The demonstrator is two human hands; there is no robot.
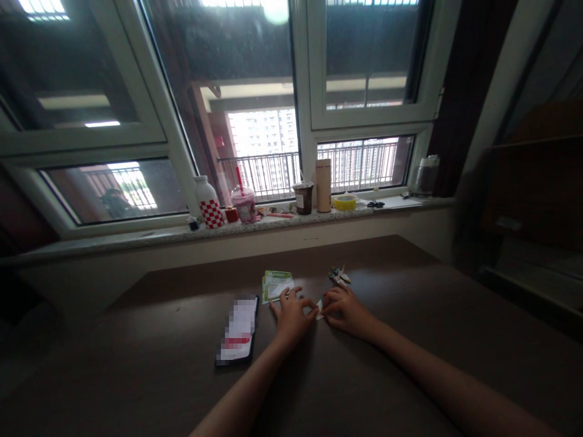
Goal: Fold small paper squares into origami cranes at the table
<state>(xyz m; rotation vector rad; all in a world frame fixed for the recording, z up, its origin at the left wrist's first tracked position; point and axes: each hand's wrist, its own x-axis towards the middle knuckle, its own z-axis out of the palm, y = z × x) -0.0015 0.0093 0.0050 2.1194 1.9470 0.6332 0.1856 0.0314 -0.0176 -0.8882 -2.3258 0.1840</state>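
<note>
My left hand (293, 315) and my right hand (347, 312) meet over the brown table. Between their fingertips is a small pale piece of paper (319, 309), pinched from both sides; its exact shape is partly covered by the fingers. The other fingers of my left hand are loosely spread near a small stack of green and white printed paper sheets (274, 280). Just beyond my right hand lies a little cluster of pointed, folded paper pieces (339, 276). To the left of my left hand rests a phone (239, 331) with its screen lit.
The dark brown table (159, 321) reaches to the wall below a window. On the stone sill (136, 241) stand a checkered bottle (211, 209), a pink drink cup (244, 203), a dark drink cup (303, 198), a tan flask (323, 187), yellow tape (345, 202) and scissors (376, 204).
</note>
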